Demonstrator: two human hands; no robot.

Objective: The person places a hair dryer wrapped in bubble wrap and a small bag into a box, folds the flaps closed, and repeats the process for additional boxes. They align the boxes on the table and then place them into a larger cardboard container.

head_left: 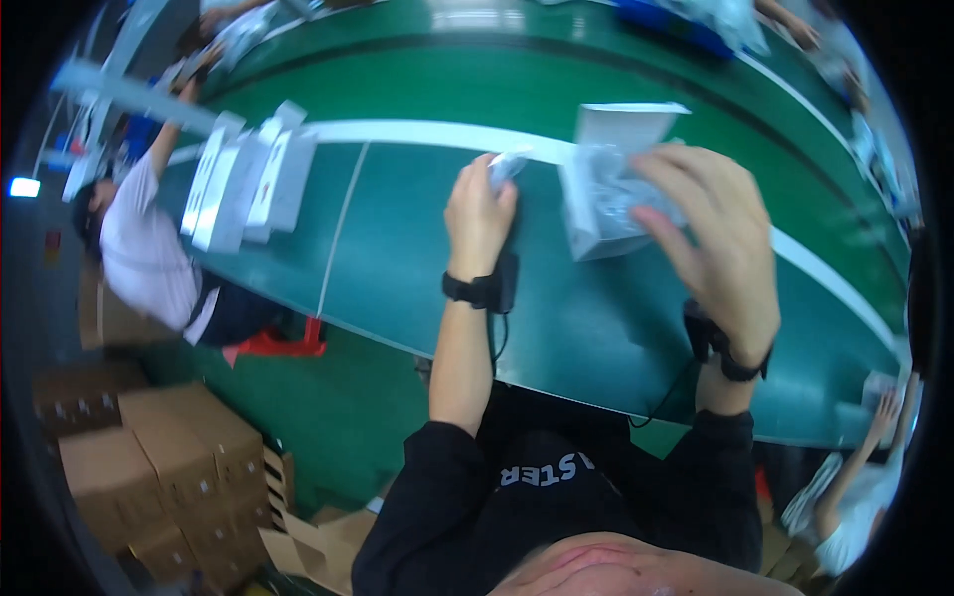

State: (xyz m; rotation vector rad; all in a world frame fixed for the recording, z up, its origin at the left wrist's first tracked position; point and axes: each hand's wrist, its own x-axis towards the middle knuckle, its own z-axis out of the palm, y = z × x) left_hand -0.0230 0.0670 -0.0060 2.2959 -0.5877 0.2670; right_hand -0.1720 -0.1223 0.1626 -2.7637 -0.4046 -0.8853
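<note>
My left hand (477,221) is closed around a small, whitish, plastic-wrapped item (508,169), which pokes out past the fingertips and is too blurred to identify. To its right, a white carton (594,243) stands on the green work surface with its lid (626,124) raised at the far side. Clear plastic wrapping (611,194) fills the carton and hides what lies inside. Over the carton's right side is my right hand (711,233), slightly blurred, its thumb and fingers apart at the wrapping. Both wrists wear black straps with small dark units and cables.
Several white cartons (243,189) stand at the left on the green work surface (397,268). A co-worker (149,243) is beyond them, another person (855,507) at the lower right. Brown cardboard boxes (169,447) are stacked at lower left. A blue bin (676,25) is at the far side.
</note>
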